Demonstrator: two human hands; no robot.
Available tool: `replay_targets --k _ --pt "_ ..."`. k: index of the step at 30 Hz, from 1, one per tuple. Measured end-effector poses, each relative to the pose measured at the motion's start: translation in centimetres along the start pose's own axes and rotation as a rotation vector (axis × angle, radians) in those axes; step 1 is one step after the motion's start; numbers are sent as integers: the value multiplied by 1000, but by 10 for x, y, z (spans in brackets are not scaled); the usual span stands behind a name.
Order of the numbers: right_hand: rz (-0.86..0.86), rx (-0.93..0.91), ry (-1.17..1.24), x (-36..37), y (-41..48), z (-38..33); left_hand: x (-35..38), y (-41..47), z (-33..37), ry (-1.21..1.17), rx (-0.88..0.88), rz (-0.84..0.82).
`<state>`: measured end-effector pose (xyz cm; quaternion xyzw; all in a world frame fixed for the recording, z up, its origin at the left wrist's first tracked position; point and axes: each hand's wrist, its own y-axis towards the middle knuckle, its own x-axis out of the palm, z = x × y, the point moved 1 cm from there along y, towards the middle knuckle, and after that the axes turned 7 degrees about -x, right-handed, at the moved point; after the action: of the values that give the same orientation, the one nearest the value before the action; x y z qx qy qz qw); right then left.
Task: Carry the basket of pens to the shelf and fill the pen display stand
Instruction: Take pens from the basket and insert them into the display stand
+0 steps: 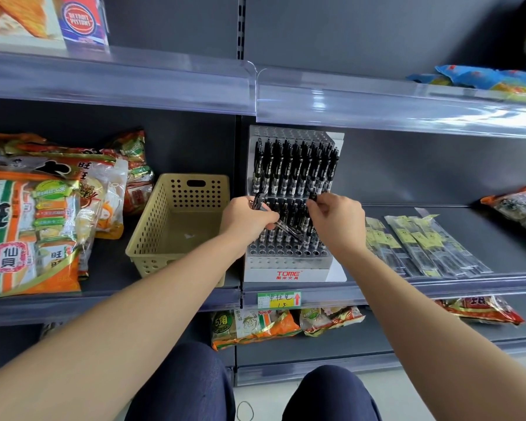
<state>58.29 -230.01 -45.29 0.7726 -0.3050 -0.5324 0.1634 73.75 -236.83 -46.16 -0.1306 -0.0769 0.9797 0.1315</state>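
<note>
A white tiered pen display stand point(287, 270) sits on the middle shelf, its upper rows packed with black pens point(295, 168) and its front rows of holes bare. My left hand point(246, 218) grips a small bundle of black pens point(286, 227) in front of the stand's lower tier. My right hand point(336, 215) pinches a single black pen point(312, 197) by its top, over the stand's right side. To the left of the stand rests a beige perforated basket point(152, 235), and no pens show inside it.
Orange snack bags point(34, 226) fill the shelf left of the basket. Flat clear packets with yellow labels point(419, 244) lie to the right of the stand. A clear plastic shelf lip point(377, 104) overhangs close above the stand. More snack bags point(255, 326) sit on the lower shelf.
</note>
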Motion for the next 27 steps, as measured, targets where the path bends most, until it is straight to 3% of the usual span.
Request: replay_targets --k 27 --pt "-225 141 -135 20 -9 0 -19 12 -8 -165 -131 47"
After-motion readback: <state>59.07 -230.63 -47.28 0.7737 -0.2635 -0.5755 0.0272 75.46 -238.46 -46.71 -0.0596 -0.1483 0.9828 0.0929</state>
